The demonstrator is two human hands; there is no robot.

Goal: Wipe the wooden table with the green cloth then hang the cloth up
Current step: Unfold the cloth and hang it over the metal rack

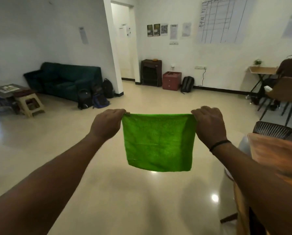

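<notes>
The green cloth [158, 141] hangs flat and square in mid-air over the shiny floor, stretched between both hands. My left hand [108, 123] pinches its top left corner. My right hand [208, 123], with a black band on the wrist, pinches the top right corner. The cloth's lower edge hangs free. The wooden table [275, 155] shows as a blurred orange-brown corner at the right edge, below and right of my right arm.
A dark woven basket [275, 131] stands just behind the table corner. A seated person [289, 68] and brown chair [286, 94] are at far right. A green sofa [63, 78], bags [97, 97] and a stool [30, 104] stand at left. Open floor [141, 192] lies ahead.
</notes>
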